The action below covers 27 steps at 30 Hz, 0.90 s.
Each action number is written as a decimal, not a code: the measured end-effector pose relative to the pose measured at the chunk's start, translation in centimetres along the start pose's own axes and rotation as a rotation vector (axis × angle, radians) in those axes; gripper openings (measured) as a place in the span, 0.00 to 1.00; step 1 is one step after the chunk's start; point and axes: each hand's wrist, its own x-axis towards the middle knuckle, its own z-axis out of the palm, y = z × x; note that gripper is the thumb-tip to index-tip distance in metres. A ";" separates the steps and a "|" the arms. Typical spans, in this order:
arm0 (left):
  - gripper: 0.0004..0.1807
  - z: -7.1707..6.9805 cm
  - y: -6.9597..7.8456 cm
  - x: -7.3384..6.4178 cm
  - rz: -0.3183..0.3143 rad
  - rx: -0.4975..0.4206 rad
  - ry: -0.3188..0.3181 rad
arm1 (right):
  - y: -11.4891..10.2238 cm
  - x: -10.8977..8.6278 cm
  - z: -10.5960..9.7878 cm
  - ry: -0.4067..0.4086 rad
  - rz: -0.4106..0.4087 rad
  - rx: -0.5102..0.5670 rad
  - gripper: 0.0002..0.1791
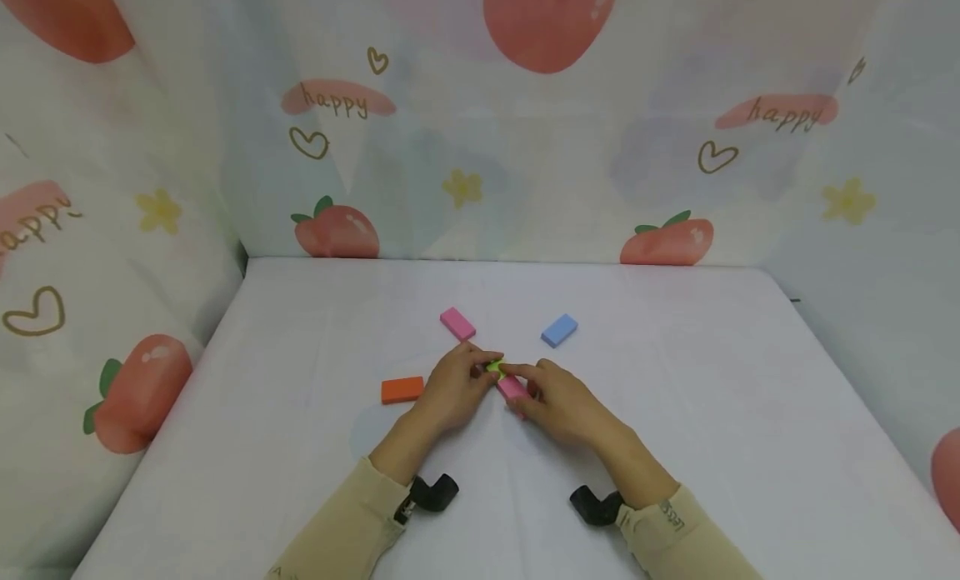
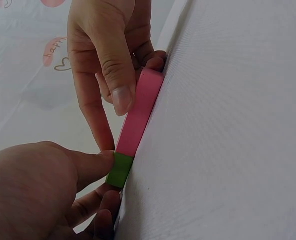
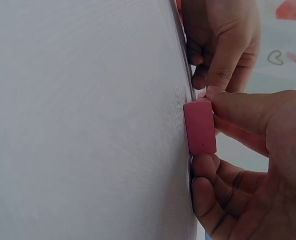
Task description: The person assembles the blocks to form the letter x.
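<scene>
Near the middle of the table, my left hand (image 1: 456,387) pinches a small green block (image 2: 119,171) between thumb and fingers. End to end with it lies a pink rectangular block (image 2: 141,114), low at the white cloth. My right hand (image 1: 561,401) grips this pink block, thumb on one side and curled fingers on the other; its index finger reaches to the green end. The right wrist view shows the pink block's flat end face (image 3: 200,127) between thumb and fingertips, with the left hand (image 3: 223,45) just beyond.
A second pink block (image 1: 457,323) lies behind the left hand. Farther right is a blue block (image 1: 559,331), and an orange block (image 1: 402,390) sits just left of the left hand. A printed cloth backdrop (image 1: 510,163) rises behind the white table (image 1: 712,397).
</scene>
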 end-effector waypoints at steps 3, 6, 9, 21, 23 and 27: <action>0.18 -0.1 0.0 0.1 0.001 0.007 0.004 | 0.0 0.2 -0.1 0.004 -0.007 -0.008 0.29; 0.18 -0.2 0.1 0.2 0.002 0.005 0.006 | -0.1 0.4 -0.2 0.003 -0.003 -0.010 0.29; 0.18 -0.3 0.2 0.3 0.001 0.002 0.005 | -0.2 0.4 -0.3 0.003 0.007 -0.004 0.30; 0.18 0.0 -0.2 0.5 0.033 0.018 -0.009 | -0.3 0.2 -0.2 0.010 0.013 0.006 0.28; 0.18 0.1 -0.3 0.5 0.031 0.017 -0.007 | -0.3 0.2 -0.2 0.008 0.010 0.001 0.28; 0.18 0.1 -0.3 0.4 0.017 0.017 -0.009 | -0.3 0.3 0.0 0.004 0.006 -0.001 0.28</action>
